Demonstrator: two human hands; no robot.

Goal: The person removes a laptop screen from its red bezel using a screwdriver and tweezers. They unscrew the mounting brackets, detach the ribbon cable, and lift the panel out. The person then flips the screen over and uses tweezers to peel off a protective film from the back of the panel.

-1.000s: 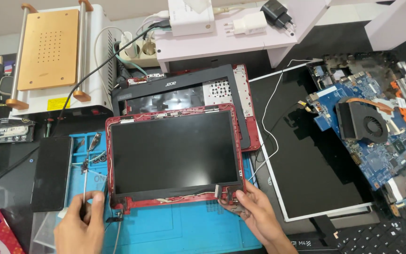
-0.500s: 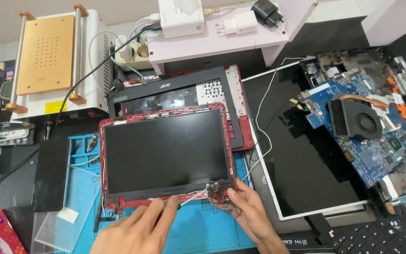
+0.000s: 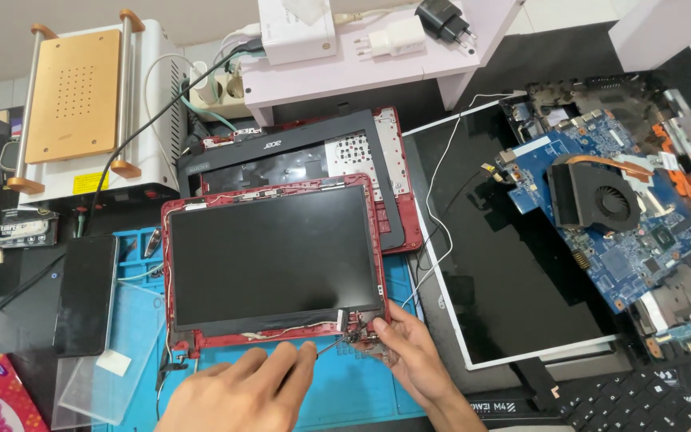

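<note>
A red laptop lid (image 3: 269, 340) with its dark screen panel (image 3: 273, 256) lies flat on a blue work mat (image 3: 329, 392). My left hand (image 3: 241, 392) is at the lid's near edge, closed round a thin screwdriver (image 3: 325, 346) whose tip points at the lid's right hinge (image 3: 359, 330). My right hand (image 3: 409, 356) pinches that hinge corner with its fingertips. A white cable (image 3: 433, 208) runs from that corner up and to the right.
Behind the lid lie a black bezel (image 3: 361, 136) and a red case part. A loose display panel (image 3: 513, 272) and a blue motherboard with fan (image 3: 609, 208) are at right. A white machine with a tan plate (image 3: 73, 96), a black phone (image 3: 85, 292), a clear sheet (image 3: 109, 356), a keyboard (image 3: 641, 404) and a white shelf (image 3: 377, 56) surround the mat.
My left hand has moved from the mat's left side to the lid's near edge, now with the screwdriver aimed at the right hinge. My right hand stays on the hinge corner.
</note>
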